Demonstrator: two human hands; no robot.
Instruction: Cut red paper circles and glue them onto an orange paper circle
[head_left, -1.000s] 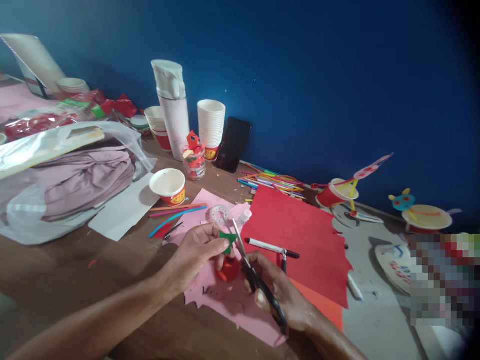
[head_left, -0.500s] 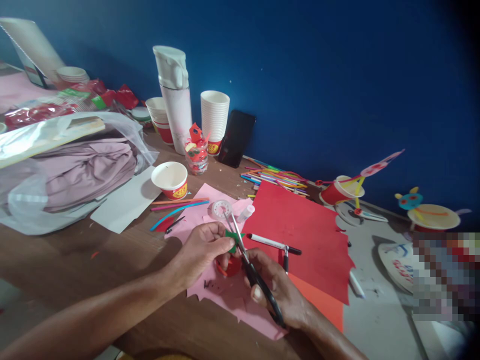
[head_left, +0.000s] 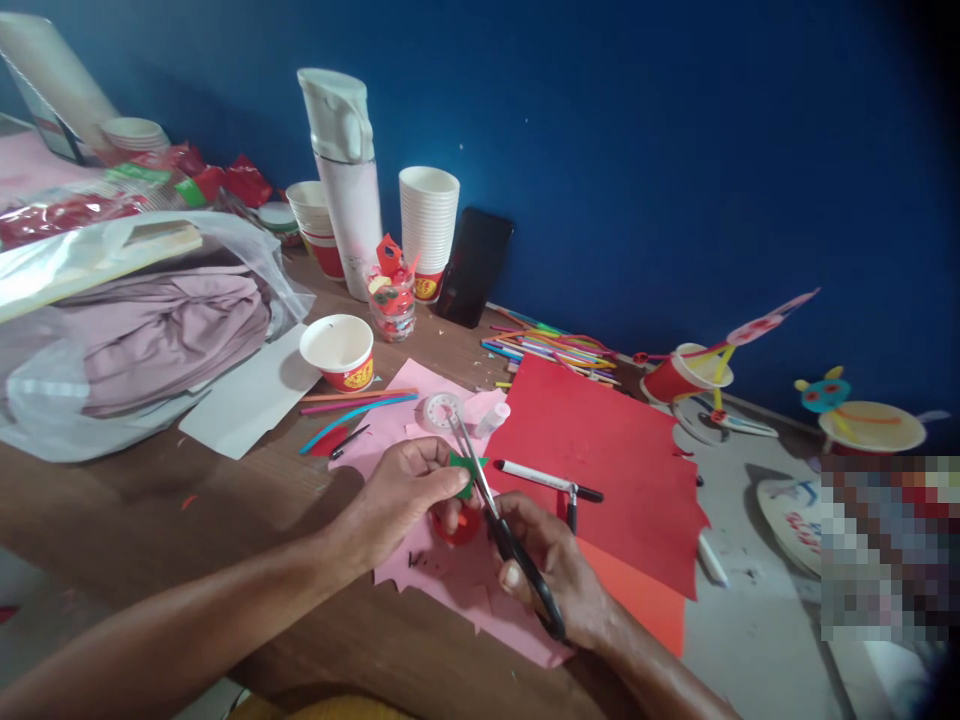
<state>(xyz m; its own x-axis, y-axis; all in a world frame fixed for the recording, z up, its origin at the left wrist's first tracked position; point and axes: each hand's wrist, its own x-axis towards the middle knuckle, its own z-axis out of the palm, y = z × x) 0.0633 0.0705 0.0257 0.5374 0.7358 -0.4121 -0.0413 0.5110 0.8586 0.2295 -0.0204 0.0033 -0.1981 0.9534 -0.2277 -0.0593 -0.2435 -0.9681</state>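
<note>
Between the thumb and fingers of my left hand is a small green piece of paper. My right hand grips black-handled scissors, whose metal blades cross the green paper and point away from me. Below the fingers, a round red piece lies on pink paper, partly hidden by my left hand. Just beyond the blade tips are a roll of clear tape and a small white tube. A black-and-white marker lies to the right of the blades on red paper.
A paper cup stands left of the tape, with a white flask, stacked cups and a phone along the blue wall. Coloured pipe cleaners lie behind the red paper. A plastic bag bulges at left.
The scissor blades have closed a little across the green paper. Both hands stay in nearly the same place; the view has shifted slightly.
</note>
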